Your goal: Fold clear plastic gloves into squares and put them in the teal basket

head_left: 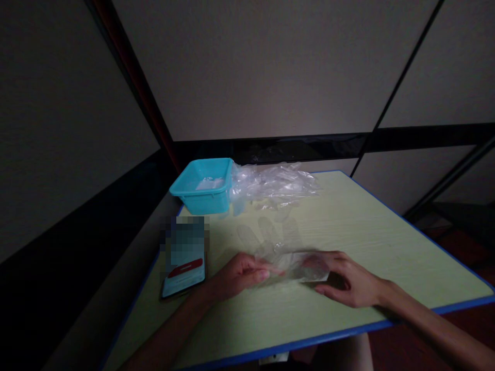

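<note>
A thin clear plastic bag (pixel 296 265) lies stretched between my two hands, low over the front middle of the table. My left hand (pixel 245 273) pinches its left end between thumb and fingers. On the other side, the fingers of my right hand (pixel 342 278) are at the bag's right end, partly behind or inside the film, with the thumb held apart below. Flat on the table just beyond the bag is a clear plastic glove (pixel 266 229) with its finger shapes spread.
A turquoise basket (pixel 207 201) with white and clear items inside stands at the back left. Beside it lies a heap of crumpled clear plastic (pixel 282 183). A phone (pixel 185 273) rests at the left edge of the blue-edged table (pixel 386 247). Wall panels rise behind.
</note>
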The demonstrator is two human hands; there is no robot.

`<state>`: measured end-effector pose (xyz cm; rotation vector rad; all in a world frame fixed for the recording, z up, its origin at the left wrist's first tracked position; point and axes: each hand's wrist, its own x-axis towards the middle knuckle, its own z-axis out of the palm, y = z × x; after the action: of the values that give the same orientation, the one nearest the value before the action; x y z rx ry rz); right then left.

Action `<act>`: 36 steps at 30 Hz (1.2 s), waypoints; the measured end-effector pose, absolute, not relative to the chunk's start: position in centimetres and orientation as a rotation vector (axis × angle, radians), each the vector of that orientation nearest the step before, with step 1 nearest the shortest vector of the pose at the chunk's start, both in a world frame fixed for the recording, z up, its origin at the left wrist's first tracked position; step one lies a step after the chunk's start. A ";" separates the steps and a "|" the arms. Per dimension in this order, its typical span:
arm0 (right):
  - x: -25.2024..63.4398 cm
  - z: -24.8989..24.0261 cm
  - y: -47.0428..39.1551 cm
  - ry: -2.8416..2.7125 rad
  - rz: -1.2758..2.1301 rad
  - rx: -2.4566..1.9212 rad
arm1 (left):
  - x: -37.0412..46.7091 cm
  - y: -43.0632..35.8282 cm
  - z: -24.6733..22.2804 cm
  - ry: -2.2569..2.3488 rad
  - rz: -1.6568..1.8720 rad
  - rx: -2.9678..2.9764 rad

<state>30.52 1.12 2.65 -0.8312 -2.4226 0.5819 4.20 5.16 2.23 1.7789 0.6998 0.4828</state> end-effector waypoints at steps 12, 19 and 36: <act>28.6 3.2 4.5 -2.208 1.247 -0.849 | 4.3 5.7 1.5 0.698 0.578 1.312; 27.8 2.2 6.4 -1.537 1.961 -0.711 | 4.9 6.3 0.8 0.665 0.629 1.030; 28.8 2.6 8.1 -1.056 2.119 -0.822 | 4.5 8.3 2.1 0.674 0.516 0.659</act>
<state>28.85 8.07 2.60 -0.8215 -1.0563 2.1187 4.53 8.27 2.09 0.6586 0.6739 0.5161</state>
